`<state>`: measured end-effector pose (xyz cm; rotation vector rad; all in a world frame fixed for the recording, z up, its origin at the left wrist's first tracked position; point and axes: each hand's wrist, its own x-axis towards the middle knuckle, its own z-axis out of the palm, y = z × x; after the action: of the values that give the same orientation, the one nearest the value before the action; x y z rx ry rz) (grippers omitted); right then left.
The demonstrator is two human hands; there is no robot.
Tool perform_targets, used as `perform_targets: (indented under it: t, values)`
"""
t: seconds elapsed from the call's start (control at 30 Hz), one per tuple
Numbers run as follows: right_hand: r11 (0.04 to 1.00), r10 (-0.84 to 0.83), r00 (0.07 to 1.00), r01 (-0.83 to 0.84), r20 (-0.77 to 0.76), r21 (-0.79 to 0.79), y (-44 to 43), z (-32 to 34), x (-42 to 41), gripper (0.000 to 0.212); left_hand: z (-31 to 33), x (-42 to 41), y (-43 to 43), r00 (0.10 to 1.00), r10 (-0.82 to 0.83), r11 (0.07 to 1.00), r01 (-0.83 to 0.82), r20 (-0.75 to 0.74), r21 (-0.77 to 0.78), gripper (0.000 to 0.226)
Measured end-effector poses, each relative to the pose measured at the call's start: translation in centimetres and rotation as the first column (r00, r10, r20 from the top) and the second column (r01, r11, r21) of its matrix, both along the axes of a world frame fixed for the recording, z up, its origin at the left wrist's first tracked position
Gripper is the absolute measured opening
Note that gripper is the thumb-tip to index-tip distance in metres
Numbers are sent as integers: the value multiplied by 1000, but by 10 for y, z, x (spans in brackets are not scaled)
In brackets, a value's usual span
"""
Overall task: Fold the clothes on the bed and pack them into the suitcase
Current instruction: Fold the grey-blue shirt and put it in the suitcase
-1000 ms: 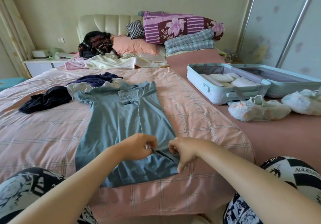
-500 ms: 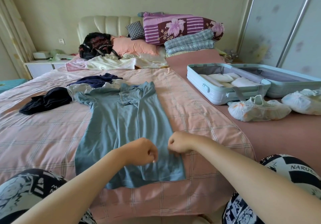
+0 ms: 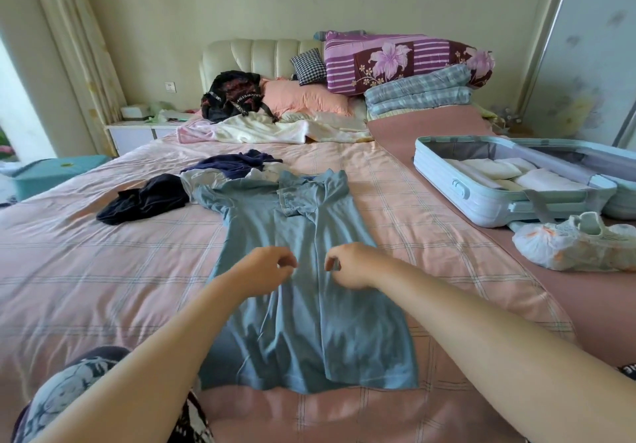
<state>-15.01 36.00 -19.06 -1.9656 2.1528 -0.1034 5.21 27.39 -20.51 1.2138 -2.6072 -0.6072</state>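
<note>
While lettering on the bag (image 3: pixel 234 97) cannot be read, left hand (image 3: pixel 272 270) and right hand (image 3: pixel 352 265) are held curled over the shirt (image 3: pixel 309 339), nothing gripped.

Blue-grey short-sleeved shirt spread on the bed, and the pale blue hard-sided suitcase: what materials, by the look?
Blue-grey short-sleeved shirt: thin soft knit, probably cotton or a blend; matte, lies limp with fine creases. Pale blue hard-sided suitcase: moulded plastic shell, ribbed, slight sheen, rigid edges; grey fabric lining inside.
</note>
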Motion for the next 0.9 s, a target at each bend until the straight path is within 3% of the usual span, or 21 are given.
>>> perform_targets:
  t: [0.07, 0.2, 0.3, 0.37, 0.5, 0.57, 0.67, 0.77, 0.9]
  values:
    - [997, 74, 996, -74, 41, -5, -22, 0, 23, 35, -1, 27, -24, 980, 196, 978, -194, 19, -71, 29]
    - [981, 192, 981, -192, 7, -10, -54, -8, 73, 43, -12, 66, -43, 850, 503, 864, -492, 157, -109, 46]
    - [967, 254, 965, -256, -68, -13, -70, -17, 101, 55, -19, 81, -53, 851, 484, 875, -476, 203, -93, 39]
    - [964, 264, 964, -264, -41, 8, -82, -21, 111, 58, -12, 87, -64, 868, 425, 899, -439, 258, -3, 28]
    - [968, 251, 968, -251, 1, -30, -115, -15, 115, 36, 16, 95, -84, 881, 273, 895, -380, 385, 234, 20]
    - [979, 201, 977, -198, 65, -58, -135, -6, 114, 31, 25, 97, -106, 895, 289, 881, -387, 339, 271, 26]
    - [982, 144, 980, -125, 138, -140, -173, 4, 114, 31, 24, 95, -155, 894, 438, 855, -446, 92, 265, 26]
    - [967, 149, 976, -110, 161, -228, -212, 13, 116, 31, 23, 91, -192, 829, 542, 840, -527, -138, 128, 24]
    - [958, 170, 966, -116, 193, -263, -262, 18, 123, 30, 16, 89, -238, 771, 610, 788, -614, -180, 43, 28]
